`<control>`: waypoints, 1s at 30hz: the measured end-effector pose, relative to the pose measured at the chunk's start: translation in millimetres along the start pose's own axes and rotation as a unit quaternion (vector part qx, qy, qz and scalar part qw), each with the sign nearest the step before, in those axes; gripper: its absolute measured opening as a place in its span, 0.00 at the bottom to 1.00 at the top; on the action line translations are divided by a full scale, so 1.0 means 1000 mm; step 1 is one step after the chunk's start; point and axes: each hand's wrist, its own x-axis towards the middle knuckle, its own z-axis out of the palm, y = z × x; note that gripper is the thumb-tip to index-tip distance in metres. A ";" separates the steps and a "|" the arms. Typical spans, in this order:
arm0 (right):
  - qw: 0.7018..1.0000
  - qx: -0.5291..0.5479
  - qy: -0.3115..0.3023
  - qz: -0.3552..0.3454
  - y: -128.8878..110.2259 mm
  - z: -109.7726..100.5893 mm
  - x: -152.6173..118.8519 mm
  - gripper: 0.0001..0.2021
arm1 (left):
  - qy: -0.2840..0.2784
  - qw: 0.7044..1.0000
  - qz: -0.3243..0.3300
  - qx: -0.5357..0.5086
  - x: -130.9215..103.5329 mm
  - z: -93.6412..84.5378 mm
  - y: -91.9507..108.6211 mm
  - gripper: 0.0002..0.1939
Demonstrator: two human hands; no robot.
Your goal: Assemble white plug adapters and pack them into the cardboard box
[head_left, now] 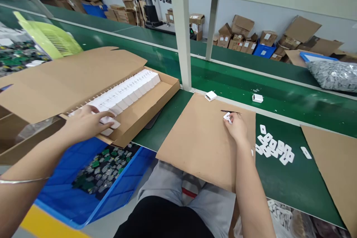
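Note:
At the near end of a long cardboard box (145, 113), my left hand (86, 121) has its fingers closed round a white plastic case (113, 122). A row of similar white cases (131, 89) with thin cable ends or pins fills the box's far side. Over a cardboard sheet (195, 134), my right hand (236, 126) pinches a small white plastic plate (227, 118) with a slot in it. A thin dark tool (224, 111) lies just beyond these fingers. Several loose slotted white plates (275, 147) are scattered on the green bench to the right.
Two hollow white housings (211, 96) (257, 98) stand near the bench's rail. Below the box, a blue crate (111, 204) holds circuit boards. A metal post (181, 33) rises ahead. Another cardboard sheet (331, 156) lies at right, with a bag of grey parts (333, 74) farther back.

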 end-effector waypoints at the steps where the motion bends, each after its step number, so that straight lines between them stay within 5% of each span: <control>1: 1.000 -0.004 0.004 -0.002 -0.001 0.000 0.000 0.12 | 0.010 1.000 0.002 0.002 0.000 -0.003 0.006 0.25; 3: 1.000 -0.004 0.008 -0.006 -0.002 0.001 0.000 0.10 | 0.045 0.999 0.014 0.013 0.005 -0.010 0.029 0.22; 6: 1.000 0.013 0.009 -0.013 -0.004 0.002 0.001 0.08 | 0.091 0.994 0.058 -0.001 0.014 -0.023 0.091 0.19; 11: 0.997 0.045 0.047 -0.044 0.002 0.003 0.006 0.10 | 0.052 0.968 0.228 -0.089 0.020 -0.026 0.218 0.13; 14: 0.996 0.052 0.060 -0.047 0.008 0.003 0.013 0.11 | 0.030 0.939 0.325 -0.109 0.018 -0.019 0.272 0.13; 19: 0.995 0.052 0.071 -0.038 0.011 0.004 0.018 0.13 | 0.026 0.917 0.384 -0.106 0.000 -0.011 0.322 0.13; 22: 0.994 0.051 0.079 -0.060 0.008 0.007 0.019 0.15 | 0.034 0.917 0.376 -0.131 0.009 0.000 0.344 0.15; 27: 0.990 0.077 0.095 -0.075 0.002 0.008 0.015 0.14 | 0.040 0.938 0.303 -0.166 0.082 0.030 0.372 0.33; 30: 0.986 0.107 0.096 -0.084 0.002 0.005 0.010 0.14 | -0.059 0.936 0.294 -0.184 0.125 0.040 0.381 0.37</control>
